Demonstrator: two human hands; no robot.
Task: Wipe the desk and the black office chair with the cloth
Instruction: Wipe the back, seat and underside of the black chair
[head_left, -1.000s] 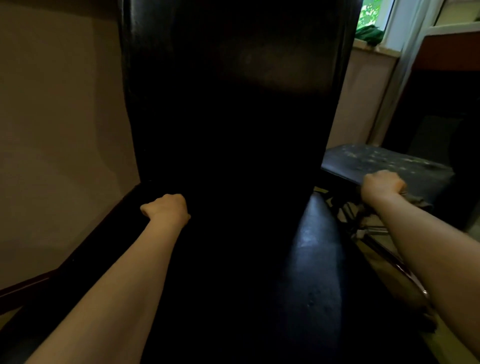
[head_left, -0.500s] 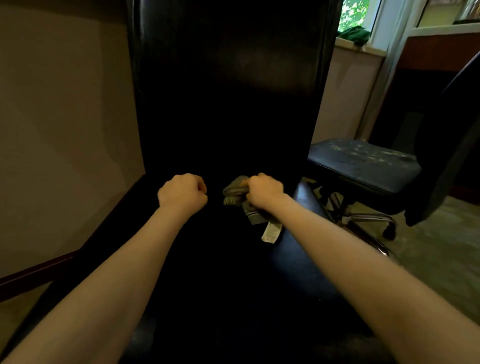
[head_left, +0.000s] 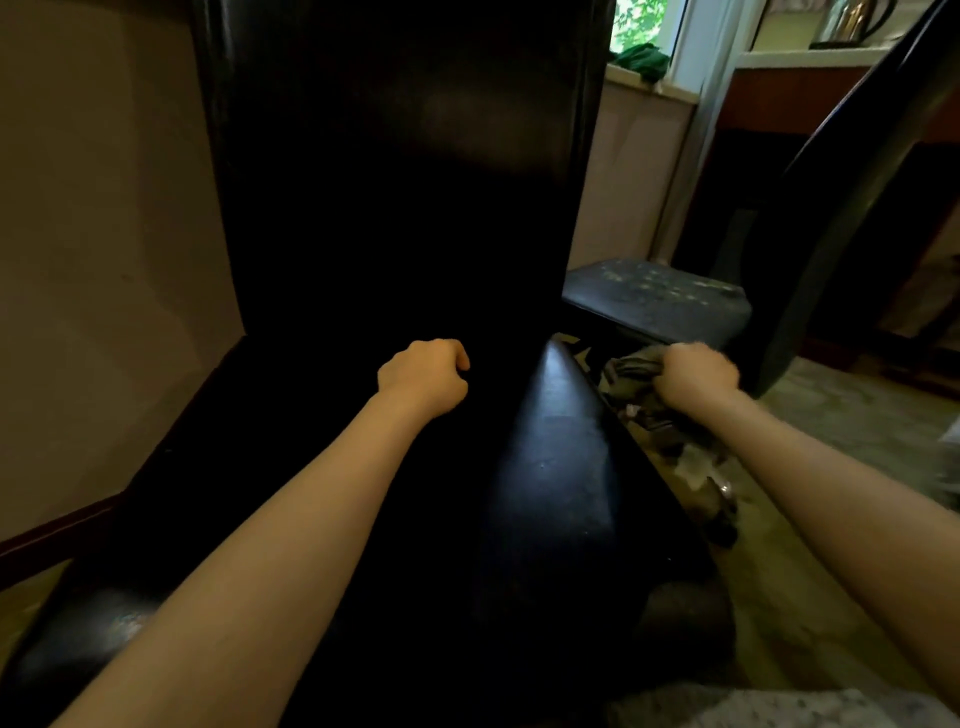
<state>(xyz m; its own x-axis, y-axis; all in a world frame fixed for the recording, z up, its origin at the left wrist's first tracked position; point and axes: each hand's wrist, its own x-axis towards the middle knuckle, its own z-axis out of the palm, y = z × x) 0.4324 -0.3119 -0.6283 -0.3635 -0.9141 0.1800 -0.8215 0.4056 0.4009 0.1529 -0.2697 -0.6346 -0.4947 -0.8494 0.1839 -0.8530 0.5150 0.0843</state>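
Cloth (head_left: 631, 370) sits bunched in the right grip (head_left: 701, 375), whose fingers curl round it just beside the right edge of the black office chair (head_left: 395, 182), above the floor (head_left: 841, 431). More of the cloth trails down below the fist. The left grip (head_left: 423, 375) is clenched into a fist with nothing seen in it, over the dark rear of the seat near the backrest; whether it touches the leather cannot be told. Beyond the right grip stands a second chair (head_left: 654, 299) with a worn, flaking seat. A green bundle (head_left: 639, 58) lies on the window sill (head_left: 670, 91).
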